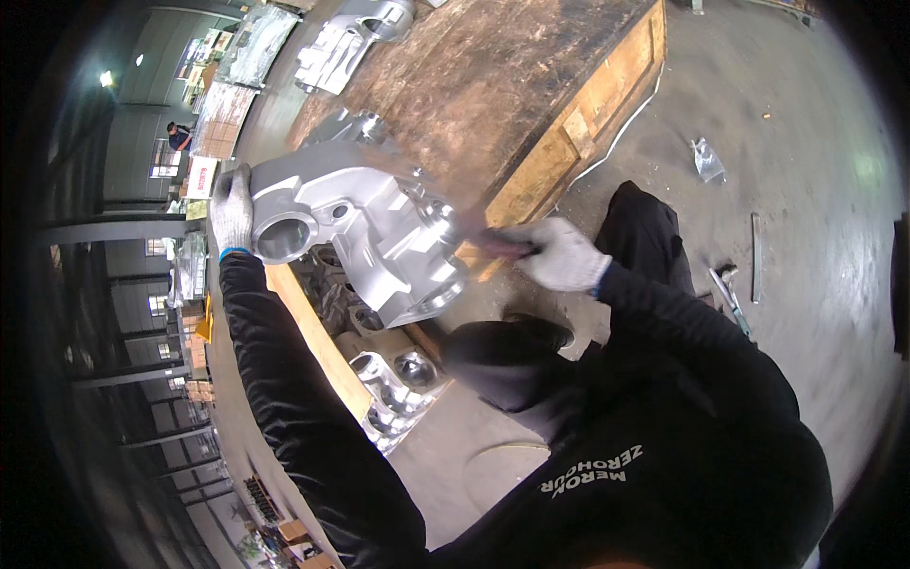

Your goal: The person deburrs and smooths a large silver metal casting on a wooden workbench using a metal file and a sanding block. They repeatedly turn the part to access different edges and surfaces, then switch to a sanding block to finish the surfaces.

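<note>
A large silver metal casting [355,213] with round bored openings sits at the corner of the wooden-sided worktop. My left hand [232,211], in a white knitted glove, is closed on the casting's left end, beside a big round bore [284,236]. My right hand [564,254], gloved the same way, grips a dark reddish tool [500,243]. Motion smears the tool's far end, so its kind cannot be told. That end points at the casting's right side, close to its machined bosses; whether it touches is unclear.
More silver castings lie at the worktop's far edge [346,43] and in a wooden crate [327,337] below the held one. On the floor at right are a hammer-like tool [730,296], a metal bar [756,256] and a plastic bag [707,160]. A person [178,137] stands far left.
</note>
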A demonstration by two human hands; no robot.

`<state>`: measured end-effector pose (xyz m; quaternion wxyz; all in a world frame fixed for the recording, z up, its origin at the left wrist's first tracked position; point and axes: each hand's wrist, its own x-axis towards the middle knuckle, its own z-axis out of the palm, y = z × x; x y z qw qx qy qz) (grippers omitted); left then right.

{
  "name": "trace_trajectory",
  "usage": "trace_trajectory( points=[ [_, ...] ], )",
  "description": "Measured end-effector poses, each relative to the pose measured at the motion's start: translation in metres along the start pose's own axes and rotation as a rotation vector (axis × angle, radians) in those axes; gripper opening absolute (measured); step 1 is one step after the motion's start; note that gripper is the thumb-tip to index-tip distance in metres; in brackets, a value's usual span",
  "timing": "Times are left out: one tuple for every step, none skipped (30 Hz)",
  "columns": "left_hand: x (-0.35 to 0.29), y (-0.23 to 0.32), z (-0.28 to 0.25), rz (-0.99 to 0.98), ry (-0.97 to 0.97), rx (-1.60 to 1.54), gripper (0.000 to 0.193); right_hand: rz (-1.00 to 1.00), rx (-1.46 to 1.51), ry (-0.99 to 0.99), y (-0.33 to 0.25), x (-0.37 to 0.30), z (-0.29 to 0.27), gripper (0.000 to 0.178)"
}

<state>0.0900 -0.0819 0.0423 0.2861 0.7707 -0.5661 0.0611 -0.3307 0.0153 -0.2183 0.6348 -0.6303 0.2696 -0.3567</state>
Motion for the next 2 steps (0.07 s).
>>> trace_trajectory(
  points=[
    [-0.007,0.012,0.0,-0.006,0.009,0.024,0.047,-0.013,0.276,0.001,-0.005,-0.004,-0.009,0.046],
    [0.001,-0.004,-0.004,0.066,-0.006,0.033,0.048,-0.016,0.271,-0.006,-0.005,0.002,-0.01,0.046]
  ],
)
